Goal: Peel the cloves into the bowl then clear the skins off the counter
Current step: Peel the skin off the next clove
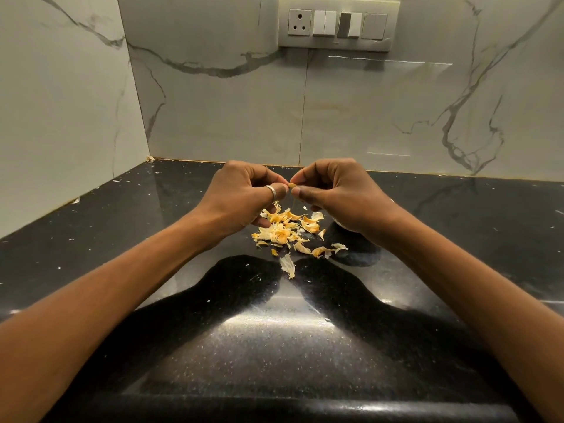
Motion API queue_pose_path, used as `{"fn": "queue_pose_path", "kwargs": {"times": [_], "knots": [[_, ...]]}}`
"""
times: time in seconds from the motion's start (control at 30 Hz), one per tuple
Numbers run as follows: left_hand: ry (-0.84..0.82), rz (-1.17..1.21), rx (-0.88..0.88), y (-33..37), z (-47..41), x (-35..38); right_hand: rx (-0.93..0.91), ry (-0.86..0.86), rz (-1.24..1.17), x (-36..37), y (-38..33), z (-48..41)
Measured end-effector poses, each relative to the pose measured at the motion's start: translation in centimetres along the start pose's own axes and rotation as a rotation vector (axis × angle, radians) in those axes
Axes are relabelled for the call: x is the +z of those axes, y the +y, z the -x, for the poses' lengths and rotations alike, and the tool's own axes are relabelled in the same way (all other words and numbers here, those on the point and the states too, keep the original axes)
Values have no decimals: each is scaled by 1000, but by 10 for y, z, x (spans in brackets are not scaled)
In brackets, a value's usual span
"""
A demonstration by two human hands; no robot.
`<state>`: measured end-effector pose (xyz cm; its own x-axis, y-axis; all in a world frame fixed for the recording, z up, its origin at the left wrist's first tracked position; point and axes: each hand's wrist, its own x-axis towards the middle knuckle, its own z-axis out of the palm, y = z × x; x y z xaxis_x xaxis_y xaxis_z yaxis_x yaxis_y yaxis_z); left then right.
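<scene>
From the head view, both hands are meeting above the bench (274, 346). The left hand (244, 196), wearing a plain metal ring (271, 191), and the right hand (338, 193) are each pinching the same small clove (292, 186) between thumb and fingertip, with the other fingers curled in. The clove is hanging in the air between them, well above the heap below.

Judging by how things are lying, the peeling is well along but not finished. A loose heap of skins (287, 228) is sitting on the bench directly under the hands, with a few flakes scattered towards the back corner. One clove is being worked now, and no unpeeled ones are showing. Clearing the bench is not yet begun.

The bowl (363, 254) is hard to make out (a round, dark, glassy outline is showing just under the right wrist, and that is probably it); I cannot tell what is inside.

The skins are looking thin, dry and papery, curling at the edges, pale cream to orange under the warm light. One larger, whiter, veined piece is lying nearer the person. The bench is polished black speckled stone, throwing glare and reflecting both arms. Behind it, glossy grey-veined marble wall (229, 117) tiles are carrying a switch panel (338, 24).
</scene>
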<state>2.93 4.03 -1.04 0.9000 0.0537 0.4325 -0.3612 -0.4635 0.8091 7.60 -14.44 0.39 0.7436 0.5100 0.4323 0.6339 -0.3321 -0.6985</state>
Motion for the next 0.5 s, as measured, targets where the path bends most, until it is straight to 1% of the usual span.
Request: {"fn": "queue_pose_path", "kwargs": {"times": [0.27,0.5], "knots": [[-7,29,6,2,2,1,5,14,-14,0,1,0],[-9,-19,18,0,3,2,31,-2,-61,2,2,1]]}}
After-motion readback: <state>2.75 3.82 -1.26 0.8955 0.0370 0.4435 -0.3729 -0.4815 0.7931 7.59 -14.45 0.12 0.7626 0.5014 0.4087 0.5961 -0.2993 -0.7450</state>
